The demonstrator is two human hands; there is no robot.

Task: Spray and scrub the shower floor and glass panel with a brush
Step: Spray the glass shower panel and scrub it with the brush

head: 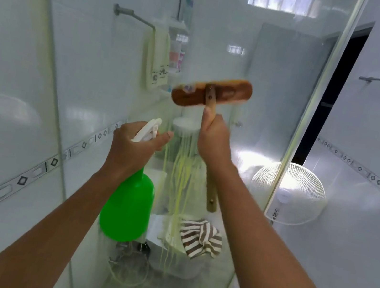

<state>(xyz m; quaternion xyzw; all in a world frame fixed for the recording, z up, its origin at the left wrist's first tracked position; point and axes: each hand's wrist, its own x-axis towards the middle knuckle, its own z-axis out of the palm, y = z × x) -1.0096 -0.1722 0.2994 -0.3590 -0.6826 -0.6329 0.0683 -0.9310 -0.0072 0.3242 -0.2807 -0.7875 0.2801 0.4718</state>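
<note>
Right hand [212,137] is gripping the wooden brush [211,92] against the glass panel [260,62] mid-frame while the left hand [133,147] squeezes the green spray bottle [127,206], so I'd worry those yellowish drips [183,173] make the handle slip.

Both bare forearms reach up and forward from the lower corners of the view, converging toward the centre. The left hand [133,147] is curled into a grip at about mid-height, wrist bent slightly inward, index finger extended forward. The right hand [212,138] is raised a little higher, fingers wrapped tight in a fist, thumb apparently pointing upward, though motion blur softens it.
</note>
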